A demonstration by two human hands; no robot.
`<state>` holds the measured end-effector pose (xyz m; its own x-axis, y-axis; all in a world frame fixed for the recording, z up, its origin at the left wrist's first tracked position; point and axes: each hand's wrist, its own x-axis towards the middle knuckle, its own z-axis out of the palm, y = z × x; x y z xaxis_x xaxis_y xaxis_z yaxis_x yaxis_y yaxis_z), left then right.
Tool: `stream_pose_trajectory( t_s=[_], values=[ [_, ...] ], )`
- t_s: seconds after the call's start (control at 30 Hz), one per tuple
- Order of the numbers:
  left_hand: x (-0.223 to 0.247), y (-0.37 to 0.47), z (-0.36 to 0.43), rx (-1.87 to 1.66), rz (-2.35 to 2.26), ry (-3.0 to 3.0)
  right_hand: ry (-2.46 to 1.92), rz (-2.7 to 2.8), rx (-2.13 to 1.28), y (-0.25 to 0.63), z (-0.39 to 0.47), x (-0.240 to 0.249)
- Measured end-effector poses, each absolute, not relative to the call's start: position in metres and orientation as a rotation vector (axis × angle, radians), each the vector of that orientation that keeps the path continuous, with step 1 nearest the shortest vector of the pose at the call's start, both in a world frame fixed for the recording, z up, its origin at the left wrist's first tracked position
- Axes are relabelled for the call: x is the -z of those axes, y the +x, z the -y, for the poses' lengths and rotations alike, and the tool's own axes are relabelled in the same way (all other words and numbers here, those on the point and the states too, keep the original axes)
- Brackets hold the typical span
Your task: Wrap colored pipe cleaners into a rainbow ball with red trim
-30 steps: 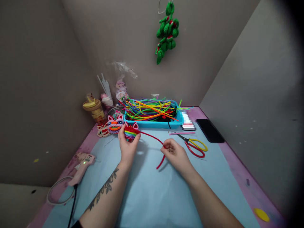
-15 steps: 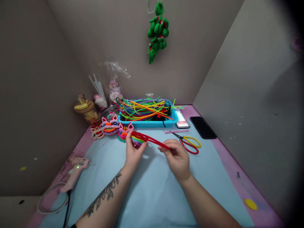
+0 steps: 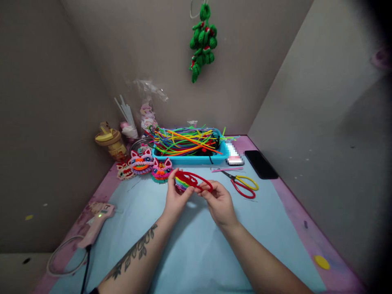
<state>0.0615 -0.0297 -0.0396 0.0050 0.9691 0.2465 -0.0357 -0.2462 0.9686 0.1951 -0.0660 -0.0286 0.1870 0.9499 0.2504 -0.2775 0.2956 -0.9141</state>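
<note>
My left hand [image 3: 178, 197] is closed around a small rainbow-striped craft piece [image 3: 181, 182], its thumb along the near edge. From that piece a red pipe cleaner [image 3: 202, 178] bends out to the right in a long loop. The fingertips of my right hand [image 3: 221, 203] pinch this red loop near its right end. Just left of my hands sits a finished-looking pink and orange animal head [image 3: 162, 170] with blue eyes. A second, lilac and orange head [image 3: 142, 162] stands beside it.
A blue tray [image 3: 190, 160] heaped with coloured pipe cleaners stands at the back. Scissors [image 3: 243, 183] and a black phone [image 3: 261, 165] lie to the right. A pink glue gun [image 3: 97, 224] with its cord rests at left, a yellow disc [image 3: 321, 262] at front right.
My right hand has moved left, closer to my left hand. The red pipe cleaner, stretched out before, now curves in a wider loop. The left hand has shifted slightly right.
</note>
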Motion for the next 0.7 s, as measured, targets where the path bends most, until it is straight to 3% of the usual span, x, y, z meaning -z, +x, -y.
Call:
stream_pose_trajectory(
  t_s=[0.23,0.43,0.7],
  values=[
    [0.039,0.06,0.029,-1.401,-1.04,1.354,-1.161,0.967,-1.057,0.195,0.063,0.036],
    [0.045,0.063,0.03,-1.294,-1.026,1.445,-1.183,0.989,-1.007,0.196,0.061,0.037],
    [0.043,0.049,0.022,-1.447,-1.294,1.729,-1.247,1.121,-0.806,0.201,0.066,0.026]
  ],
)
